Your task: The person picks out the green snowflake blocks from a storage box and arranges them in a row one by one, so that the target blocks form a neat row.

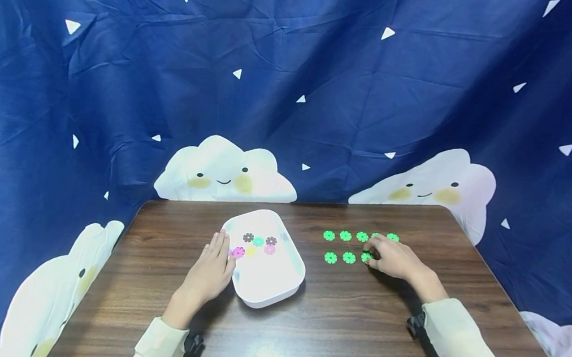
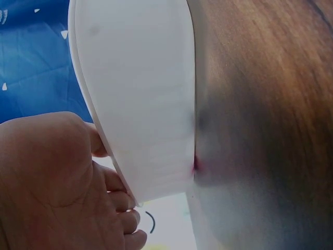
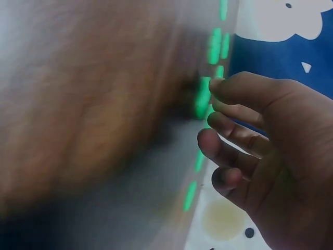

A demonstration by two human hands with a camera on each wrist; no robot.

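In the head view my left hand (image 1: 210, 268) rests along the left rim of a white plastic tray (image 1: 284, 280), fingers straight. Its palm also shows beside the tray's outer wall (image 2: 140, 104) in the left wrist view. Inside the tray lie small flower-shaped discs: a magenta one (image 1: 238, 252), a teal one (image 1: 258, 242), a yellow one (image 1: 250, 251), a pink one (image 1: 270, 249) and two dark brown ones. My right hand (image 1: 392, 257) is over two rows of green flower discs, fingers bent and spread apart. A fingertip touches one green disc (image 3: 203, 99) on the table.
Other green discs lie in line to the left, such as the front-row end disc (image 1: 330, 258), with one more (image 1: 392, 238) behind my right hand. The brown wooden table (image 1: 344, 325) ends at a blue curtain (image 1: 327, 63) with white clouds.
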